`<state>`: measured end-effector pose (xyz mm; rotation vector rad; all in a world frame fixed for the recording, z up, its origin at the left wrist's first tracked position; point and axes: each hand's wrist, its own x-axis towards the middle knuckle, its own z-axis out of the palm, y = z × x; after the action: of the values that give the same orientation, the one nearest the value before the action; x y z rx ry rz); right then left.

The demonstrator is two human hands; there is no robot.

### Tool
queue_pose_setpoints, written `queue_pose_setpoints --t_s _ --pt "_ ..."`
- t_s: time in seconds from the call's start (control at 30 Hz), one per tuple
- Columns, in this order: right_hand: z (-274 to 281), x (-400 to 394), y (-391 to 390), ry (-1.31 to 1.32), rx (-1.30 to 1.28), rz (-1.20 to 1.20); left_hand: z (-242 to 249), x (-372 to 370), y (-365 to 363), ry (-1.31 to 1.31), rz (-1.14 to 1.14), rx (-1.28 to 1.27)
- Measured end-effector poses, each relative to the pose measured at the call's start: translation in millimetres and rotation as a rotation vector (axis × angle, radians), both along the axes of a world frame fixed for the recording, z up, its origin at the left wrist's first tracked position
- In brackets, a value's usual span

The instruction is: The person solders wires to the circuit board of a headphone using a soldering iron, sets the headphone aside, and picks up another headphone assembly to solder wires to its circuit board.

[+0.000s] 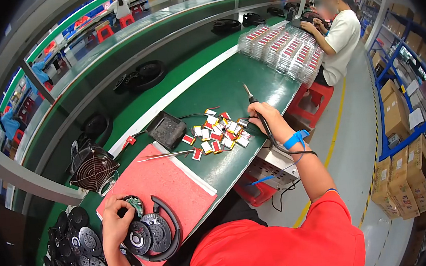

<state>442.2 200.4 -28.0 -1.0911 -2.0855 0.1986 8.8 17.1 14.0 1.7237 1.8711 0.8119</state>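
Note:
On the red mat lies a black headphone with its ear cups opened up. Its curved headband arches around the round dark speaker parts. My left hand is closed, its thumb and fingers pinched at the edge of an ear cup with a green circuit board; the fingers partly cover that cup. My right hand grips a soldering iron by its dark handle, the metal tip pointing up and away from me. The iron's cord runs down along my forearm.
Several small red-and-white battery cells lie loose beside a black tray. Tweezers rest on the mat's edge. A fan and piled speaker parts sit left. Farther off, a co-worker sits behind stacked clear trays.

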Motion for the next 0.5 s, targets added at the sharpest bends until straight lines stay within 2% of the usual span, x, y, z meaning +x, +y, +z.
queue_pose_setpoints --t_s 0.1,0.17,0.3,0.37,0.43,0.5 --pt "-1.0 2.1 4.4 -0.024 -0.024 -0.01 -2.0 -1.3 0.6 -0.005 -0.014 0.005" --pt "-3.7 2.7 13.2 -0.064 0.049 0.047 -2.6 -1.8 1.0 -0.001 -0.003 -0.003" --pt "13.1 7.7 14.2 -0.158 -0.08 0.123 -1.2 -0.2 1.1 0.024 -0.025 0.044" --pt "11.2 0.5 12.1 -0.03 0.046 0.07 2.2 -2.2 0.9 -0.008 -0.074 0.043" --pt "23.6 -18.2 4.0 0.04 0.141 0.049 -4.0 -6.2 2.1 0.042 -0.097 0.199" --pt "39.3 -55.3 -8.5 0.073 0.201 0.13 2.0 0.8 2.3 0.056 -0.071 0.336"
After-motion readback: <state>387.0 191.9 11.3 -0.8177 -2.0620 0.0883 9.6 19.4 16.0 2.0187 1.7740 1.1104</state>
